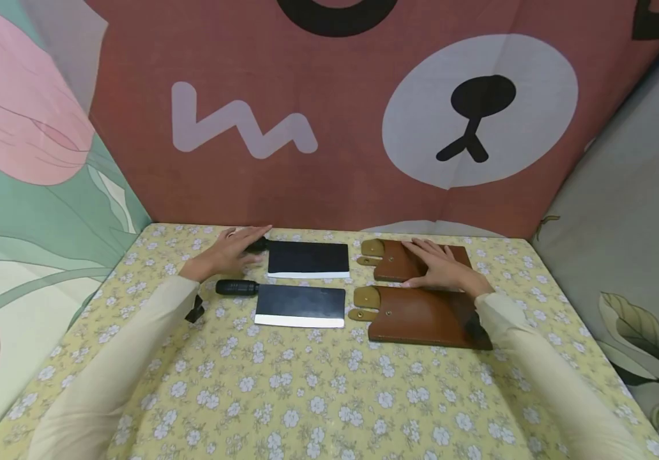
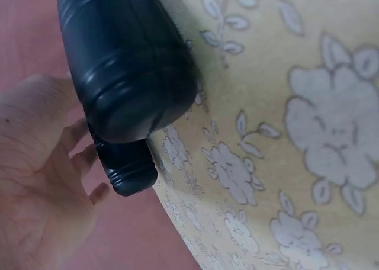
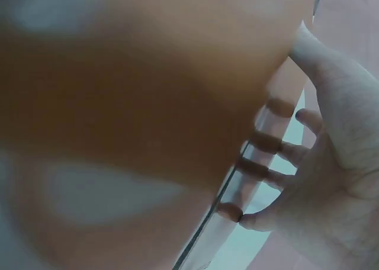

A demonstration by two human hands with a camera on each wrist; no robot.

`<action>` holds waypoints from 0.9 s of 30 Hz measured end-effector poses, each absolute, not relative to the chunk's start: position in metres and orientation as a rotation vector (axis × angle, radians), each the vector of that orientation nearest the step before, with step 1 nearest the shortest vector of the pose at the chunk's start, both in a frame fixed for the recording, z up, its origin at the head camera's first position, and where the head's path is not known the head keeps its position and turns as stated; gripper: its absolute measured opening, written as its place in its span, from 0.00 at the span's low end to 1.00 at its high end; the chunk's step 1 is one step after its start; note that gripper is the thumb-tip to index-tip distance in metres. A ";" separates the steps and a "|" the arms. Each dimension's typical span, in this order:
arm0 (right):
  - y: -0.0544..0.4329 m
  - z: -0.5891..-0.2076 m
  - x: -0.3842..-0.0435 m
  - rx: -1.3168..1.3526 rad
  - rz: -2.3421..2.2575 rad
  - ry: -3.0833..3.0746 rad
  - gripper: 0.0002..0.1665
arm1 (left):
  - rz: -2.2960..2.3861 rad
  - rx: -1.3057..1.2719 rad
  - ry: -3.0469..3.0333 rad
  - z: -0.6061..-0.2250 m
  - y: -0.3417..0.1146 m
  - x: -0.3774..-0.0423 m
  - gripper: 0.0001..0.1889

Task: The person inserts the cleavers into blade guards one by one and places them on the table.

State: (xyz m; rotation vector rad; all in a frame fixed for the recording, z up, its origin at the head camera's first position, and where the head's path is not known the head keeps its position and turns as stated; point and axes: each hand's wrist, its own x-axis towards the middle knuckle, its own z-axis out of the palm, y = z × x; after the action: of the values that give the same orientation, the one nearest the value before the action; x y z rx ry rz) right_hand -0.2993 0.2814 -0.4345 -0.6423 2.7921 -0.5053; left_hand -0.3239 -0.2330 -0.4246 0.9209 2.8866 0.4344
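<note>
Two cleavers lie flat, one behind the other, with black handles to the left and dark blades with bright edges towards me. My left hand [image 1: 227, 253] is at the handle of the far cleaver [image 1: 308, 257], fingers extended over it. Closer to me lies the near cleaver [image 1: 301, 303]; its handle [image 2: 127, 63] looms large in the left wrist view. Two brown leather sheaths with tan snap straps lie to the right. On the far sheath [image 1: 389, 269] my right hand [image 1: 443, 269] rests with fingers spread. The near sheath [image 1: 421, 319] lies below that hand, partly covered by the forearm.
A yellow flowered cloth [image 1: 318, 396] covers the table. Behind it hangs a reddish-brown curtain [image 1: 352, 185] with a cartoon bear face. Patterned cloths close off the left and right sides. A small black object [image 1: 195, 310] shows at my left wrist.
</note>
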 end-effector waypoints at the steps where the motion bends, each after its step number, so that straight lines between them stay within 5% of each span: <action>1: 0.282 -0.434 -0.301 -0.643 -0.505 2.790 0.67 | 0.410 0.922 2.895 -0.425 -0.233 -0.325 0.41; 27: 0.283 -0.433 -0.317 -0.601 -0.503 2.719 0.74 | 0.221 0.900 3.052 -0.426 -0.223 -0.342 0.26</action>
State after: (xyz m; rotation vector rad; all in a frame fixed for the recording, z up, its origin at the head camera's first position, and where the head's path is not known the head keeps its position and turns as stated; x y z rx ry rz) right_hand -0.3171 0.2829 -0.4326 -0.6007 2.7190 -0.5033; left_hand -0.3424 -0.2232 -0.4260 0.9003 3.0516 0.2206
